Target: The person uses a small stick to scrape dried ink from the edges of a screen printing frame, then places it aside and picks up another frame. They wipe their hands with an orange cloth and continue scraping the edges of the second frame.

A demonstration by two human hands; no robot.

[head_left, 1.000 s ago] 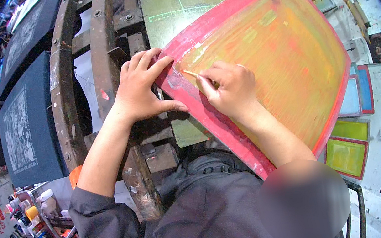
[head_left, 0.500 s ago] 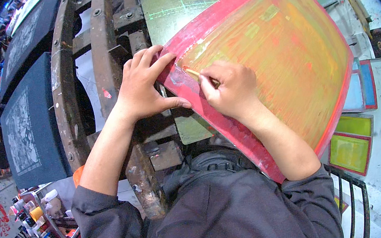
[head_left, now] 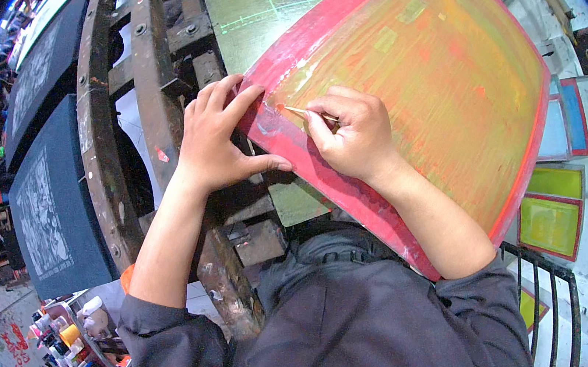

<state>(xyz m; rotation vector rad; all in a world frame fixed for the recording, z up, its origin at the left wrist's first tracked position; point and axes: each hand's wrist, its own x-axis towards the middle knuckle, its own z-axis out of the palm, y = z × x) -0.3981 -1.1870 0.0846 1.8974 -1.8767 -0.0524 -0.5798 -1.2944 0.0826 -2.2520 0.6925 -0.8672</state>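
A screen printing frame (head_left: 335,187) with a pink-red rim lies tilted before me; its mesh (head_left: 441,112) is smeared yellow, green and orange. My left hand (head_left: 214,138) grips the frame's near left corner, fingers spread over one edge and thumb against the other. Between the thumb and fingers of my right hand (head_left: 356,134) is a thin pale stick (head_left: 297,112). Its tip meets the border of mesh and rim near that corner, by a small orange-red spot. What kind of stick it is, I cannot make out.
Beneath the screen is a greenish board (head_left: 264,9) with bright green grid lines. Worn metal beams (head_left: 160,112) run along the left, beside dark printed fabric panels (head_left: 59,207). Bottles and tools (head_left: 69,335) stand at lower left; yellow framed screens (head_left: 550,224) and a black metal rack (head_left: 541,284) are at right.
My right hand has shifted slightly, and more of the stick shows between its fingers. The stick's tip stays near the same corner. My left hand keeps its hold. The whole view has turned a little.
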